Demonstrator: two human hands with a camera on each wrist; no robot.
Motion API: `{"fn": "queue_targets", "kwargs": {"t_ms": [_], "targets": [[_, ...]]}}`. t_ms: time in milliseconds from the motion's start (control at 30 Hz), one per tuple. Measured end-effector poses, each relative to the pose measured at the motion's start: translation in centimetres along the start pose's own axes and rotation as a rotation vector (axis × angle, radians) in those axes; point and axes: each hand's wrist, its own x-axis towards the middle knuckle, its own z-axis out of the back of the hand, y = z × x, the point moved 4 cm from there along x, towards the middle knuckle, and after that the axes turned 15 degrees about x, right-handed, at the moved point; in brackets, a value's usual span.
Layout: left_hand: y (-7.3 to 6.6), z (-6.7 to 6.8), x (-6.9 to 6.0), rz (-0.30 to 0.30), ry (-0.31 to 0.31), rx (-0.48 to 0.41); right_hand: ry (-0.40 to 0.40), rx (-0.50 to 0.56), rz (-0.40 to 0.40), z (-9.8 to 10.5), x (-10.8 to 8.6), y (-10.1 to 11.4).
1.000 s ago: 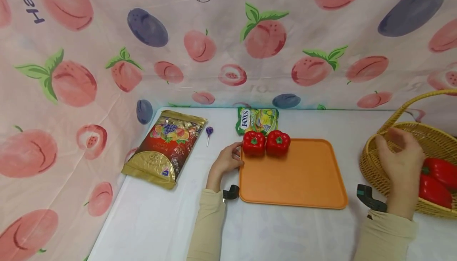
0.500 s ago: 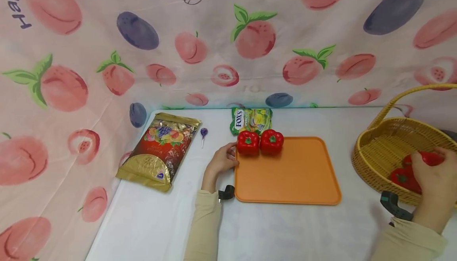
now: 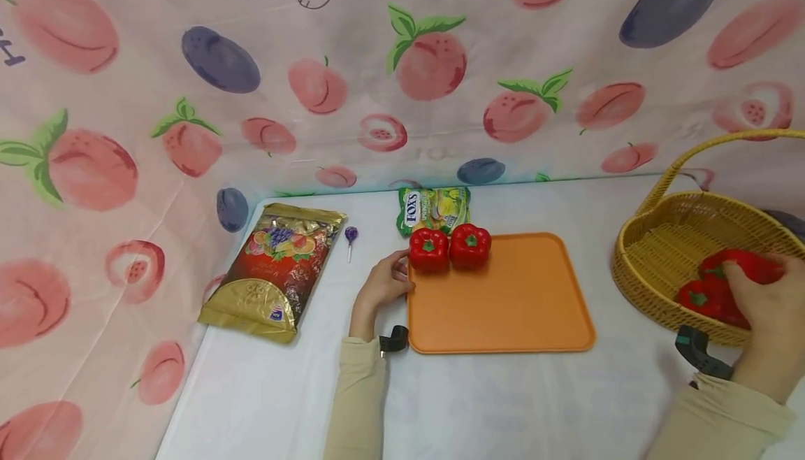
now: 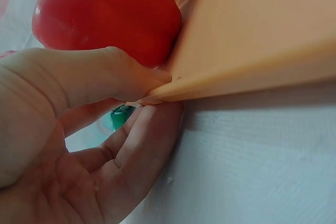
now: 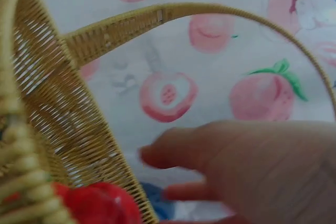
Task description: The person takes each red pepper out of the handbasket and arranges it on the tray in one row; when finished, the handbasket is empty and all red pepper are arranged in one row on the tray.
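- Far left to upper right: fruit-print cloth behind the white worktop.
- Left of frame: red-and-gold candy bag lying flat, slightly angled. Purple lollipop just right of it, stick pointing down-frame.
- Centre: left hand at the tray's left edge, near its upper left corner. Grip pinching the rim; left wrist view has thumb on top, fingers below.
- Centre: orange tray flat on the worktop. Two red peppers side by side at its upper left: left pepper right by the left hand, right pepper next to it, both stem up in head view.
- Just above those: green FOX'S bag, lower edge partly covered by the peppers.
- Right edge: wicker basket, handle arched over it, two more peppers inside: front pepper and rear pepper.
- Far right: right hand at the rear pepper, thumb over it. Can't tell if that grip is closed; fingers mostly hidden.
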Motion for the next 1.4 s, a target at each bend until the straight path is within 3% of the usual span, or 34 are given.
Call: {"fn": "queue_targets", "kwargs": {"t_ms": [133, 233, 467, 633, 767, 867, 1067, 1167, 1267, 1400], "targets": [[0.1, 0.1, 0.1, -0.006, -0.005, -0.006, 0.097, -0.122, 0.001, -0.1, 1.0, -0.7], [0.1, 0.0, 0.1, -0.01, -0.005, -0.005, 0.122, -0.208, 0.021, -0.3, 2.0, -1.8], [0.1, 0.0, 0.0, -0.004, -0.007, -0.011, 0.163, -0.256, 0.068, -0.2, 3.5, -3.7], [0.1, 0.0, 0.1, -0.008, -0.01, -0.012, 0.18, -0.306, 0.16, -0.5, 7.2, -7.3], [0.1, 0.0, 0.0, -0.011, -0.007, -0.007, 0.199, -0.332, 0.185, -0.6, 9.5, -9.2], [0.0, 0.0, 0.0, -0.008, -0.008, -0.001, 0.209, -0.342, 0.192, -0.6, 8.4, -8.2], [0.1, 0.0, -0.1, 0.015, -0.005, -0.01, 0.268, -0.343, 0.104, -0.6, 1.6, -2.1], [0.1, 0.0, -0.1, 0.015, -0.006, -0.012, 0.274, -0.332, 0.089, -0.6, -0.7, 0.0], [0.1, -0.1, 0.0, 0.019, -0.003, -0.018, 0.26, -0.321, 0.077, -0.7, -0.7, -0.1], [0.2, -0.1, 0.0, 0.024, -0.006, -0.016, 0.231, -0.319, 0.09, -0.9, 3.5, -4.1]]}}
